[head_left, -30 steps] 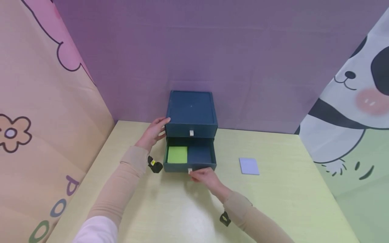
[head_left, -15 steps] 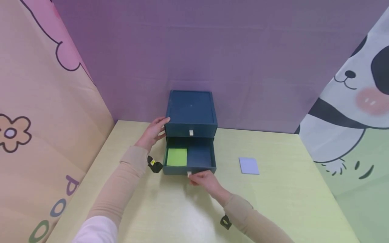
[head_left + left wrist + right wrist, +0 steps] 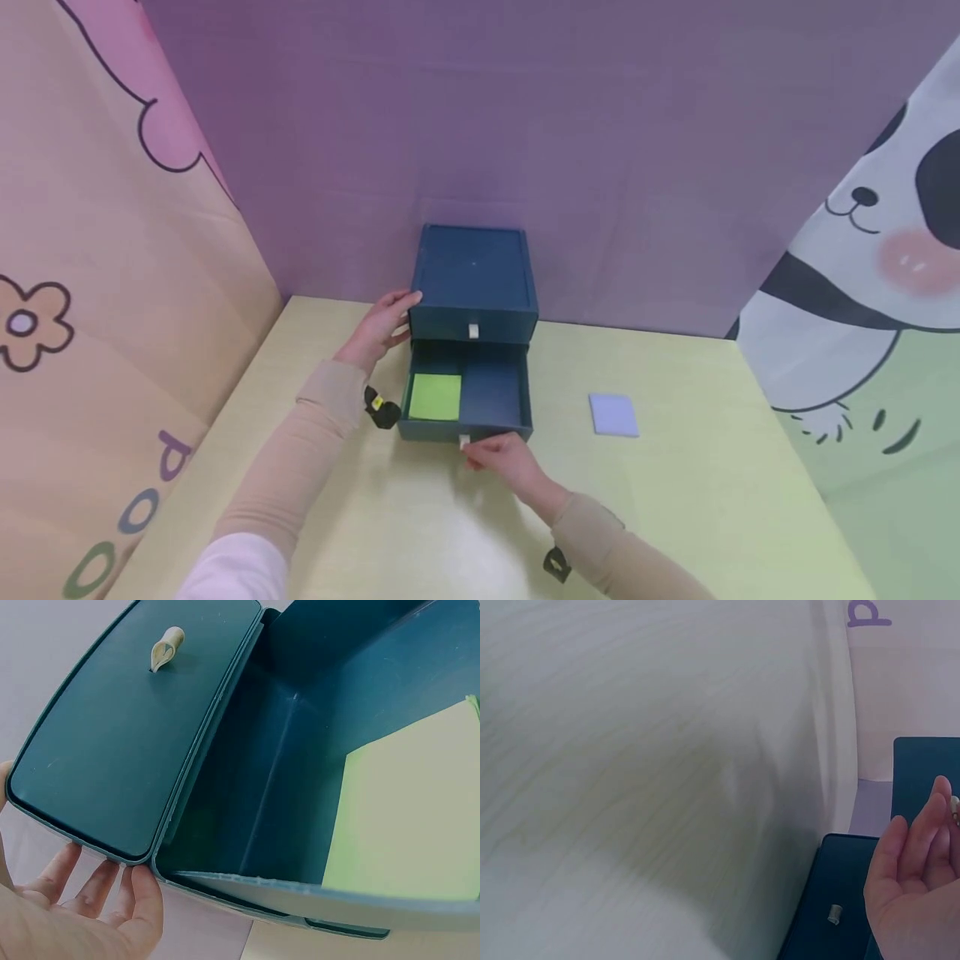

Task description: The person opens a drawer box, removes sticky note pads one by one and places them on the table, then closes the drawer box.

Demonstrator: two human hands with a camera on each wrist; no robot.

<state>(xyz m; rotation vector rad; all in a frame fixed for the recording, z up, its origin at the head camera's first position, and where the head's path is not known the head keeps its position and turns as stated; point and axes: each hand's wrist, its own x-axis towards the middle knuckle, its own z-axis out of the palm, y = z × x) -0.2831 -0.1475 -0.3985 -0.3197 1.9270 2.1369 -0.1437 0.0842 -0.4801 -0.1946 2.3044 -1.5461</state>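
Observation:
A dark blue two-drawer desktop organizer (image 3: 474, 267) stands at the back of the table, its lower drawer (image 3: 491, 396) pulled out. Inside that drawer, on the left, lies a green sticky-note pad (image 3: 435, 397); it also shows in the left wrist view as a pale green pad (image 3: 412, 817). My left hand (image 3: 378, 329) rests against the organizer's left side, fingertips (image 3: 142, 879) touching the side near the front. With thumb and fingers, my right hand (image 3: 506, 462) pinches the small white pull tab (image 3: 464, 442) on the lower drawer's front.
A lavender sticky-note pad (image 3: 613, 415) lies on the table (image 3: 697, 467) to the right of the organizer. The upper drawer, with its own white tab (image 3: 473, 331), is closed. A purple backdrop (image 3: 480, 108) rises behind the organizer.
My right hand has drawn the lower drawer farther out toward me, and the green pad inside has come forward with it. The left hand stays at the organizer's side.

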